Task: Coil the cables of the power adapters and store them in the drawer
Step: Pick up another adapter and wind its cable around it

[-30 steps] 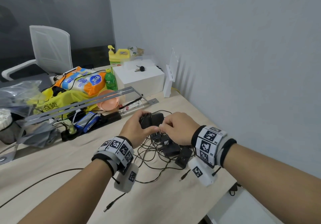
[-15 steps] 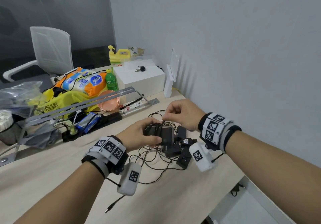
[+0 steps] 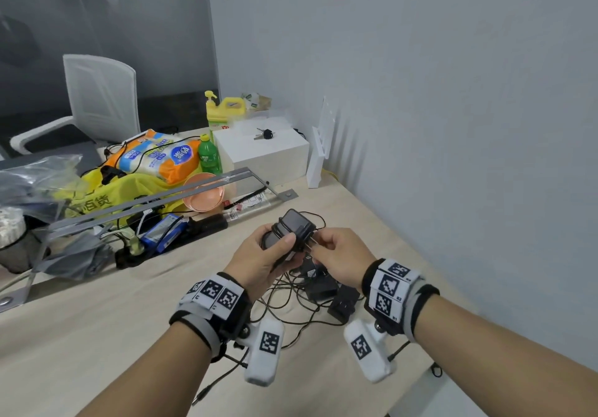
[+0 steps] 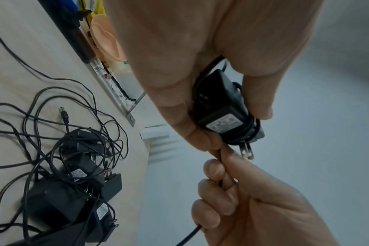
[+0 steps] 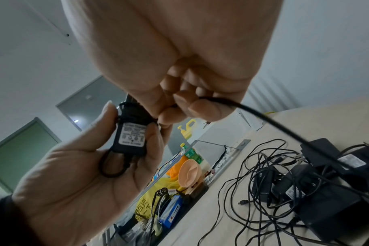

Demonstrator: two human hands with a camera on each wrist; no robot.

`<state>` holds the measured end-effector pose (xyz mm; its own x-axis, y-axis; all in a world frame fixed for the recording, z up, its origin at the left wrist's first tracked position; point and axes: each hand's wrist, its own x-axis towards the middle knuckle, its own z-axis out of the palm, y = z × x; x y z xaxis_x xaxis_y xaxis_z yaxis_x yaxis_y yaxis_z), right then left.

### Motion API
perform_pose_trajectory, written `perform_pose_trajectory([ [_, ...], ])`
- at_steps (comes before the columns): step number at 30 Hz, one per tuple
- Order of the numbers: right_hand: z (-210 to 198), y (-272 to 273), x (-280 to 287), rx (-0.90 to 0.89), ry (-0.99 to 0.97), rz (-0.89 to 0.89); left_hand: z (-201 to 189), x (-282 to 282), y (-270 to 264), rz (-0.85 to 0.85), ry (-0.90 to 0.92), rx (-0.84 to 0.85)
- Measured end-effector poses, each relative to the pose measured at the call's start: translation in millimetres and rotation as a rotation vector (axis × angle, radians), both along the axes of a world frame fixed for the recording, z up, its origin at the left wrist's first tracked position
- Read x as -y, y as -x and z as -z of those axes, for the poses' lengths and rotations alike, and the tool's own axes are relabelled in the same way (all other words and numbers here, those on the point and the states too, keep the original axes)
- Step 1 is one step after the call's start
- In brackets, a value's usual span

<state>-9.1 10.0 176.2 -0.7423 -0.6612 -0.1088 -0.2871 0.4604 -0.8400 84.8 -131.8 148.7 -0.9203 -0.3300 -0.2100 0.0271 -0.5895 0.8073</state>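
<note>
Head view showed the left hand (image 3: 263, 263) clamped on one adapter (image 3: 296, 227) held above the surface near its right edge, thumb pressing the wound turns down, while the right hand (image 3: 339, 259) pinched the free cable (image 5: 270, 121) just beside the prongs (image 4: 247, 150). To do this well, I judged each new turn should lie snug beside the last under steady tension, with the thumb pinning it before the right fingers (image 4: 214, 171) re-grip. The other adapters (image 3: 336, 293) lay tangled below the hands, so slack should feed without dragging them; no drawer was visible.
</note>
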Motion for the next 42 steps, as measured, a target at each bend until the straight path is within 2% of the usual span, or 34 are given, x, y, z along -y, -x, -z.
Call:
perform_pose_trajectory([
  [3, 0, 1, -3, -0.023, -0.023, -0.003, 0, -2, 0, 0.037, 0.063, -0.027],
  [5, 2, 2, -4, -0.026, -0.051, -0.017, 0, -5, 1, 0.010, 0.169, -0.014],
  [8, -3, 3, -6, -0.045, -0.161, -0.062, 2, -6, 6, -0.142, 0.433, 0.065],
  [12, -18, 4, -9, -0.315, -0.378, -0.137, 9, 6, 8, -0.223, 0.872, 0.207],
  [14, -28, 1, -7, -0.432, -0.423, -0.199, 10, 11, 6, -0.158, 1.015, 0.246],
  [17, -42, 3, 0, -0.588, -0.427, -0.295, 7, 15, 5, 0.071, 1.179, 0.262],
  [20, -53, 16, 5, -0.559, -0.381, -0.318, 3, 13, 2, 0.284, 1.279, 0.245],
  [22, -55, 26, 4, -0.448, -0.298, -0.289, 0, 12, -2, 0.322, 1.191, 0.184],
  [25, -46, 34, 1, -0.245, -0.122, -0.225, -1, 10, -11, 0.319, 0.949, 0.047],
  [27, -34, 34, 0, -0.175, -0.043, -0.147, 1, 10, -17, 0.314, 0.792, -0.007],
  [30, -17, 26, 2, -0.054, 0.065, -0.027, 4, 5, -19, 0.253, 0.502, -0.047],
  [36, -5, 13, 4, 0.187, 0.140, 0.027, 8, 0, -17, 0.285, 0.176, -0.085],
  [40, -4, 12, -2, 0.287, 0.100, -0.044, 4, -1, -17, 0.336, 0.098, -0.123],
  [42, -2, 10, -3, 0.312, 0.089, -0.037, 3, -4, -15, 0.286, 0.117, -0.118],
])
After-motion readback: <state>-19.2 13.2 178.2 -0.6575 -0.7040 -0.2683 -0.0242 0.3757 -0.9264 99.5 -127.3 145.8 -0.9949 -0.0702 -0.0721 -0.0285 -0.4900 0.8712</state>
